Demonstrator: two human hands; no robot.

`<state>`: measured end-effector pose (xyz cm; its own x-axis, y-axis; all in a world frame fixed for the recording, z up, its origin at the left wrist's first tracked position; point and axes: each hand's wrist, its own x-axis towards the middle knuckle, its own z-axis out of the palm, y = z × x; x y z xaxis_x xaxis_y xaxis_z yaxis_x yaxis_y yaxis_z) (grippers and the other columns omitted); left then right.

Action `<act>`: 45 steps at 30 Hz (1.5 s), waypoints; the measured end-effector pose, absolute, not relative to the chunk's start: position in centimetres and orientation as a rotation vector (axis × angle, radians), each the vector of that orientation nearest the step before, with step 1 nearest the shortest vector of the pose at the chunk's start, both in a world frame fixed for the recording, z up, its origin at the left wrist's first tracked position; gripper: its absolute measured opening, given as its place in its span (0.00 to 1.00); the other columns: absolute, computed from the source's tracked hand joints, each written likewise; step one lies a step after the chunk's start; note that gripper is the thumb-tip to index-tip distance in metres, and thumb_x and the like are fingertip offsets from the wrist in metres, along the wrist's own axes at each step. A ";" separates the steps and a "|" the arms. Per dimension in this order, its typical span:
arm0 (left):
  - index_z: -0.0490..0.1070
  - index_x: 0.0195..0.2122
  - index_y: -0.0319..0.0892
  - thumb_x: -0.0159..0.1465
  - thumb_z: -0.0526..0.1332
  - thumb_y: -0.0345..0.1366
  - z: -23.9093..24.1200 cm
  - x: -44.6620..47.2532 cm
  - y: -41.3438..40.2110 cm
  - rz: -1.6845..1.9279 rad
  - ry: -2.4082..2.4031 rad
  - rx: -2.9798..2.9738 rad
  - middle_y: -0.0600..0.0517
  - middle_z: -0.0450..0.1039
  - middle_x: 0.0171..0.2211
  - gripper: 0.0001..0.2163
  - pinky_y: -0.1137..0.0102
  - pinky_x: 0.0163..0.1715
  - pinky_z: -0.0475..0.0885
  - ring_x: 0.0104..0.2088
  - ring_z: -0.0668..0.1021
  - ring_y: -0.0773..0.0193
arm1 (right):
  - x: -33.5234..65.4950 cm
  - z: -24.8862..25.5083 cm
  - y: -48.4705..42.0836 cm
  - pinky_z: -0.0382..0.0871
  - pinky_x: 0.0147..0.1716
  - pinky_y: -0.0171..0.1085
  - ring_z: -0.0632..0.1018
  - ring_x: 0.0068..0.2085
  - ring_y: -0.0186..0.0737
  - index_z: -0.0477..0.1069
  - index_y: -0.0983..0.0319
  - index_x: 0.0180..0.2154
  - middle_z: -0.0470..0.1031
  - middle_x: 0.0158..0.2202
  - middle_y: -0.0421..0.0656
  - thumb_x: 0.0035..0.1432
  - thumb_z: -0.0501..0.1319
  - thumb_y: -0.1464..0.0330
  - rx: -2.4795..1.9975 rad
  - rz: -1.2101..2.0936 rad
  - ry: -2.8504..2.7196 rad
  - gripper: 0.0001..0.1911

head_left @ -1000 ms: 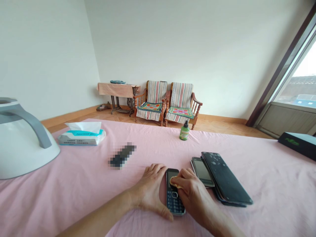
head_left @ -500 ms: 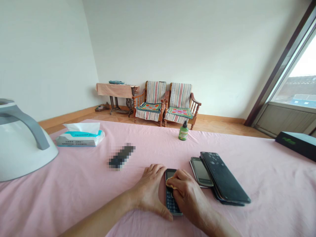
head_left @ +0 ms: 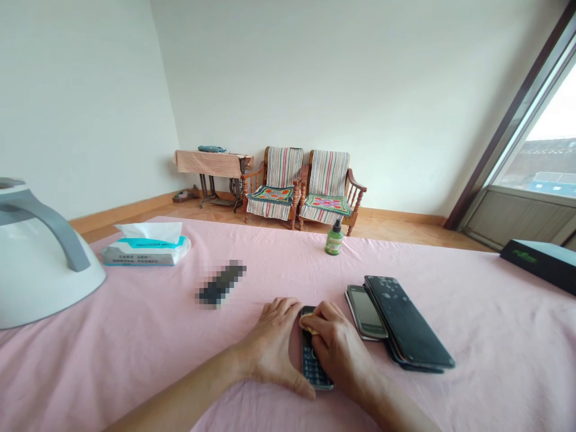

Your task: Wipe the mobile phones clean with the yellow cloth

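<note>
A dark keypad phone (head_left: 317,367) lies flat on the pink cloth in front of me, its upper part partly covered by my right hand. My left hand (head_left: 272,348) curves along its left side, fingertips by the top corner and thumb at the bottom corner, bracing it. In the closed fingers of my right hand (head_left: 337,339) a small yellowish cloth (head_left: 308,324) is pressed on the phone's screen. Right of that hand lie a silver-edged phone (head_left: 366,312) and a long black slab-like device (head_left: 407,321) resting on another dark piece.
A green spray bottle (head_left: 333,240) stands farther back. To the left are a tissue pack (head_left: 146,255), a pixelated dark object (head_left: 221,285) and a large white kettle (head_left: 45,276) with a grey handle. A black box (head_left: 535,264) sits at the right edge. Two chairs stand beyond the table.
My right hand has slid the yellowish cloth slightly up and left over the phone's screen. My left hand stays in place beside the phone.
</note>
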<state>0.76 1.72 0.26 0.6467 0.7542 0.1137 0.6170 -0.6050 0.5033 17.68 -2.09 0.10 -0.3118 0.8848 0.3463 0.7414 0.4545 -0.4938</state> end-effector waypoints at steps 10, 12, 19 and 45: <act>0.60 0.52 0.43 0.30 0.72 0.55 0.3 0.8 1.6 0.443 1.074 2.425 0.44 0.62 0.51 0.47 0.49 0.53 0.59 0.51 0.65 0.42 | 17.7 -0.4 -2.0 0.63 0.39 0.35 0.68 0.38 0.39 0.71 0.61 0.30 0.66 0.33 0.43 0.49 0.51 0.84 -1.369 0.311 -2.131 0.16; 0.60 0.53 0.44 0.31 0.71 0.55 0.3 0.8 1.6 0.449 1.087 2.425 0.43 0.61 0.52 0.47 0.49 0.54 0.58 0.52 0.64 0.42 | 17.7 -0.3 -1.8 0.63 0.40 0.36 0.68 0.39 0.40 0.72 0.61 0.33 0.66 0.34 0.43 0.49 0.51 0.84 -1.370 0.289 -2.128 0.17; 0.62 0.50 0.45 0.32 0.72 0.54 0.2 0.1 2.1 0.483 1.108 2.396 0.45 0.62 0.51 0.43 0.51 0.52 0.61 0.51 0.65 0.44 | 17.2 -0.5 -2.6 0.62 0.36 0.34 0.68 0.35 0.38 0.69 0.61 0.27 0.65 0.32 0.42 0.46 0.51 0.84 -1.311 0.324 -2.133 0.15; 0.58 0.55 0.42 0.35 0.70 0.55 0.6 1.4 -0.2 0.486 1.277 2.345 0.42 0.62 0.52 0.46 0.49 0.53 0.58 0.51 0.65 0.42 | 18.3 -1.5 -1.8 0.60 0.31 0.34 0.70 0.31 0.36 0.68 0.63 0.28 0.64 0.30 0.42 0.51 0.49 0.83 -1.550 0.277 -2.022 0.14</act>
<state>1.36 -0.25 0.60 0.5159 0.8508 0.1000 0.7023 -0.4869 0.5193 18.34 -1.78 -1.45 -0.1650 0.9358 0.3115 0.8177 0.3064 -0.4873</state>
